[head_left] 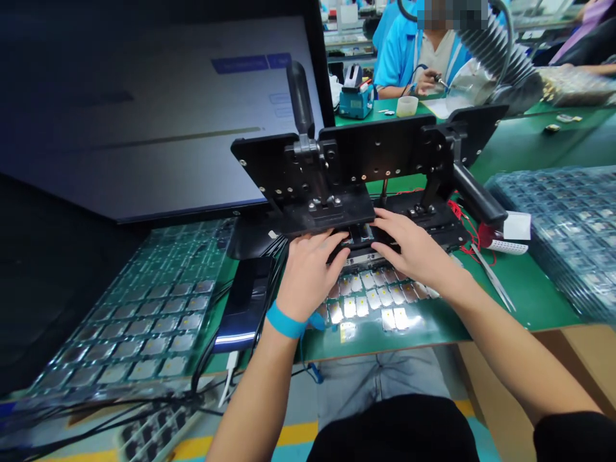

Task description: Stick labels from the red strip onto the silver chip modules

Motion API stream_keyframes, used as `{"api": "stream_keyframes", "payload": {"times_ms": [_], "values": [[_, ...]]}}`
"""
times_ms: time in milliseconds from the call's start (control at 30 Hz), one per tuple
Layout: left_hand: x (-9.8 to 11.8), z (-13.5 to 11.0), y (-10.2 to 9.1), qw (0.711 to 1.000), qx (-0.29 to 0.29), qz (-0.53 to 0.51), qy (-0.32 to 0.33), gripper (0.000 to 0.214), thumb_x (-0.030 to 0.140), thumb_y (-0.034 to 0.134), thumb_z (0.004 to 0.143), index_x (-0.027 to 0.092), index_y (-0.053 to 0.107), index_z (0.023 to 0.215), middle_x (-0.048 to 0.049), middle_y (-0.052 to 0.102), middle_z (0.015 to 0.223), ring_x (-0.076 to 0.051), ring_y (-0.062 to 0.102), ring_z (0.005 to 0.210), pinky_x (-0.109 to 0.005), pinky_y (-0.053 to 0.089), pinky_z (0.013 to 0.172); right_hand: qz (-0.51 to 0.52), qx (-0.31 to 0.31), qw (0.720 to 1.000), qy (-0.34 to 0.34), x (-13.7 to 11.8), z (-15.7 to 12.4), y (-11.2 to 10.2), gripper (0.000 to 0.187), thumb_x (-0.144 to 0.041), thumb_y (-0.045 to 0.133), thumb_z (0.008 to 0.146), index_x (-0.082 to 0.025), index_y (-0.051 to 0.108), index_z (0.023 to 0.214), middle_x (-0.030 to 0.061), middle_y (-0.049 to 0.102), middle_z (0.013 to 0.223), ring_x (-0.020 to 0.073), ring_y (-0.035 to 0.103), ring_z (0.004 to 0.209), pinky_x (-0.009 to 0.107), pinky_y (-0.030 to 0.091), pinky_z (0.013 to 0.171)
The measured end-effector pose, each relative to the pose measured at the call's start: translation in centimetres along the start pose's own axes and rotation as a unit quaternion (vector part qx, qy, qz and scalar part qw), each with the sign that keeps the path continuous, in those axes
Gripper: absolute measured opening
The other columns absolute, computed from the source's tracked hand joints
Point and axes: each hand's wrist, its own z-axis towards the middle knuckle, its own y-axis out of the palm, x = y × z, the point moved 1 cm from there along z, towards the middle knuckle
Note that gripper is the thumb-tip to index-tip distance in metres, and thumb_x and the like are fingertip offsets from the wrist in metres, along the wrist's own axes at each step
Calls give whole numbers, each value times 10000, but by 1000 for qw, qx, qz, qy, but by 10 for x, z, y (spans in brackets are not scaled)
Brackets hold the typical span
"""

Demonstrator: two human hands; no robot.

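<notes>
A black test fixture (pixel 366 167) with a raised lid and two lever handles stands on the green bench. Both my hands reach into its open base. My left hand (pixel 310 266), with a blue wrist strap, has its fingers stretched forward onto the fixture's nest. My right hand (pixel 409 247) lies beside it, fingers extended and resting on the same nest. Whether either holds a part is hidden. Just in front of my hands lies a clear tray (pixel 375 301) of small square chips.
A large monitor (pixel 158 115) stands at the left. Trays of chips lie at the left (pixel 144 321) and stacked at the right (pixel 568 231). Tweezers (pixel 493 279) lie right of the fixture. A person in a blue shirt (pixel 414 51) works across the bench.
</notes>
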Motion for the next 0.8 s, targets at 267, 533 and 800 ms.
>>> {"api": "stream_keyframes", "payload": {"times_ms": [267, 533, 800], "values": [[40, -64, 7, 963, -190, -2, 192, 293, 333, 594, 974, 276, 620, 1260, -39, 611, 1382, -299, 560, 1179, -480, 469, 985, -57, -19, 998, -24, -46, -115, -4, 203, -217, 607, 951, -174, 662, 1141, 128, 632, 1315, 308, 539, 1300, 520, 542, 1039], [52, -82, 31, 951, -207, -3, 231, 234, 357, 594, 977, 217, 616, 1163, -55, 604, 1368, -286, 542, 1115, -458, 471, 918, -30, -52, 997, -40, -42, -142, 1, 137, -155, 621, 931, -165, 670, 1058, 117, 651, 1262, 306, 540, 1248, 505, 546, 983], [54, -77, 34, 951, -195, -17, 238, 145, 308, 506, 1020, 235, 629, 1040, -15, 673, 1215, -258, 562, 1082, -426, 458, 882, -1, -80, 995, -52, -35, -146, 0, 147, -170, 612, 928, -191, 675, 1060, 84, 695, 1205, 272, 588, 1140, 476, 557, 928]]}}
